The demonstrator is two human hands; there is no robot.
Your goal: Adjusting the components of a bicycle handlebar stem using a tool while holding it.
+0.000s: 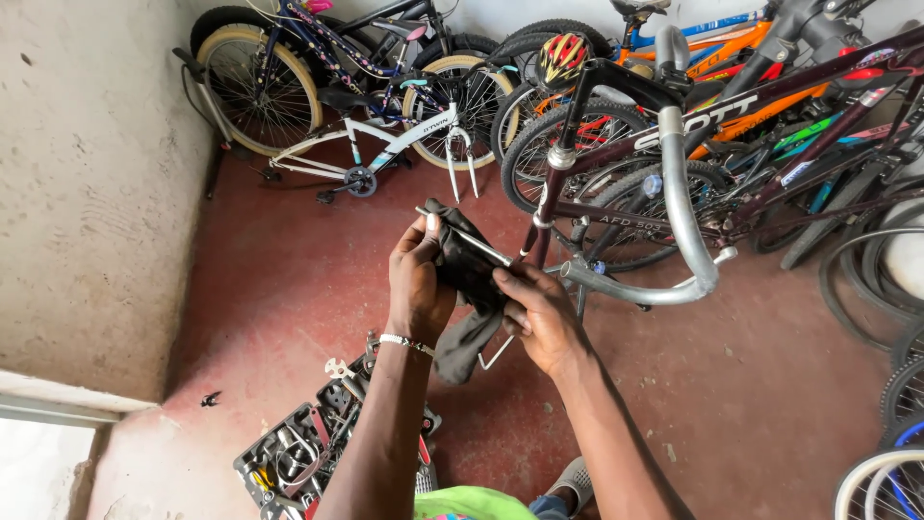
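Note:
My left hand [416, 284] and my right hand [539, 313] hold a dark cloth [465, 279] between them at chest height. The cloth is wrapped around a thin bent metal rod [464, 236]. One end of the rod sticks out above my left thumb, another end pokes out below the cloth near my right palm. A beaded bracelet sits on my left wrist. Just right of my hands a dark red bicycle frame [616, 159] stands with a curved silver handlebar [679, 207].
An open tool case [308, 453] with several tools lies on the red floor by my left arm. Several bicycles [385, 135] and loose wheels [885, 279] crowd the back and right. A rough concrete wall [87, 193] rises on the left. A helmet [561, 58] hangs among the bikes.

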